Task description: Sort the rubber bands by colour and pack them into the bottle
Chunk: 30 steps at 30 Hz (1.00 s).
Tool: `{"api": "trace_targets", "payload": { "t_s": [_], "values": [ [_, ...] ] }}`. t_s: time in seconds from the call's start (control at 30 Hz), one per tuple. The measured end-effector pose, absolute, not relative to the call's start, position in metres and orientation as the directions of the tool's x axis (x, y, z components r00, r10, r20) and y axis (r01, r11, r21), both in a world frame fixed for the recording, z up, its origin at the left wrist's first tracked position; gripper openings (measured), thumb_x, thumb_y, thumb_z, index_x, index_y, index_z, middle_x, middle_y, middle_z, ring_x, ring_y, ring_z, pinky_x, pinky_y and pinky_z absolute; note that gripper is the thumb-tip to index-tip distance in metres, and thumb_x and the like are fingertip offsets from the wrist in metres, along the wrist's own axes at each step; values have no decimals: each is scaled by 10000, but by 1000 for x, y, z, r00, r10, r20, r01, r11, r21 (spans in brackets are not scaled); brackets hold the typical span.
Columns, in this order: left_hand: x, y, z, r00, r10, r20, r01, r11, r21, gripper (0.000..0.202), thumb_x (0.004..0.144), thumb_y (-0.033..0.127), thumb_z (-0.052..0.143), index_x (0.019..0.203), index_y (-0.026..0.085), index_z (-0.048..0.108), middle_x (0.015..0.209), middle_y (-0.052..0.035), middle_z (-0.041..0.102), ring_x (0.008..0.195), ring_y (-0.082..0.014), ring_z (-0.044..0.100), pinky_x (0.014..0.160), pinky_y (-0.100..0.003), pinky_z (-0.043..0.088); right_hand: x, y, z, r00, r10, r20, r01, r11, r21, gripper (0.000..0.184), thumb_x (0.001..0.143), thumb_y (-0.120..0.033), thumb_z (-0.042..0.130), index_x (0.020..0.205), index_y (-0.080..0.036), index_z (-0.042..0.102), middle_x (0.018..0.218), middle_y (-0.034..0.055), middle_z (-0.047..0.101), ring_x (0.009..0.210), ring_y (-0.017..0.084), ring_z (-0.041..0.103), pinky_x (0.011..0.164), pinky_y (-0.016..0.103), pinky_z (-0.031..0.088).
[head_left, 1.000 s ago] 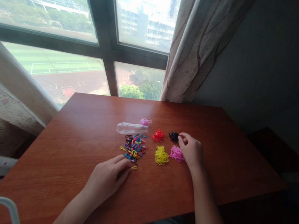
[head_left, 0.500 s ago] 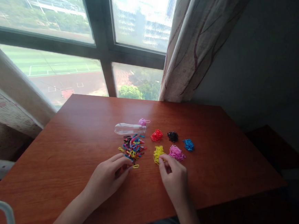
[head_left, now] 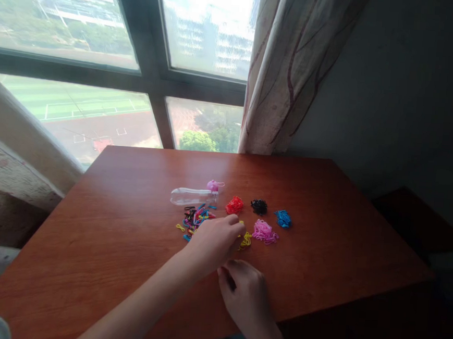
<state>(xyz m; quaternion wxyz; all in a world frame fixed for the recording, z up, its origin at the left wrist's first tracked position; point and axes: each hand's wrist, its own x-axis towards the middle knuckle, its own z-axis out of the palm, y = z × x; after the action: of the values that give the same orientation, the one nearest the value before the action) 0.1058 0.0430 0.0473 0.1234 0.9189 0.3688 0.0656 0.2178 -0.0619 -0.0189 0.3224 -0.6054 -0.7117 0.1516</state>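
My left hand (head_left: pixel 219 237) reaches across to a pile of yellow rubber bands (head_left: pixel 246 240) and partly covers it. Its fingers curl together, and anything between them is hidden. Just below and to the right, my right hand (head_left: pixel 243 285) has thumb and forefinger pinched close to my left wrist; what they hold, if anything, does not show. Under my left hand's far side lies a heap of mixed coloured rubber bands (head_left: pixel 196 217), partly covered. A pink rubber band pile (head_left: pixel 264 231) sits right of the yellow one.
Behind the heap lie a clear plastic bottle (head_left: pixel 191 197) on its side and a pink cap (head_left: pixel 213 185). Red (head_left: pixel 234 205), black (head_left: pixel 259 206) and blue (head_left: pixel 283 218) rubber band piles stand in a row to the right. The wooden table (head_left: pixel 99 232) meets a window.
My left hand has moved right, from the mixed heap to the yellow pile. My right hand has drawn back from that pile, down and to the left. The view has shifted slightly.
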Motion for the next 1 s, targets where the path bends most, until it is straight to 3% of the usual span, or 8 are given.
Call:
{"api": "trace_targets", "payload": {
  "t_s": [0.4, 0.6, 0.73, 1.0],
  "values": [
    [102, 40, 47, 722, 692, 12, 671, -704, 232, 96, 888, 229, 545, 947, 221, 620, 960, -33, 661, 790, -207, 683, 586, -269, 445, 217, -62, -16, -53, 961, 272, 742, 220, -634, 192, 889, -149, 484, 745, -217, 591, 697, 8, 639, 673, 165, 590, 622, 269, 307],
    [63, 39, 45, 623, 777, 89, 730, -619, 291, 193, 956, 273, 452, 946, 238, 642, 972, -30, 675, 791, -195, 681, 595, -261, 435, 216, -63, -12, -72, 970, 231, 709, 213, -673, 187, 920, -157, 477, 894, -232, 645, 799, 5, 680, 741, 162, 611, 681, 259, 347],
    [23, 32, 35, 538, 834, 121, 768, -545, 337, 195, 941, 288, 474, 1021, 257, 650, 1049, -22, 685, 826, -189, 691, 618, -250, 442, 216, -62, -12, -77, 975, 209, 718, 200, -667, 183, 915, -153, 486, 893, -239, 646, 788, -1, 680, 732, 162, 608, 681, 259, 348],
    [-11, 13, 19, 440, 897, 41, 819, -419, 391, 201, 935, 280, 462, 1004, 272, 651, 1026, 10, 682, 810, -151, 679, 655, -220, 455, 210, -54, -9, -77, 982, 171, 745, 170, -645, 156, 898, -144, 529, 890, -248, 645, 799, -14, 693, 735, 157, 622, 672, 252, 346]
  ]
}}
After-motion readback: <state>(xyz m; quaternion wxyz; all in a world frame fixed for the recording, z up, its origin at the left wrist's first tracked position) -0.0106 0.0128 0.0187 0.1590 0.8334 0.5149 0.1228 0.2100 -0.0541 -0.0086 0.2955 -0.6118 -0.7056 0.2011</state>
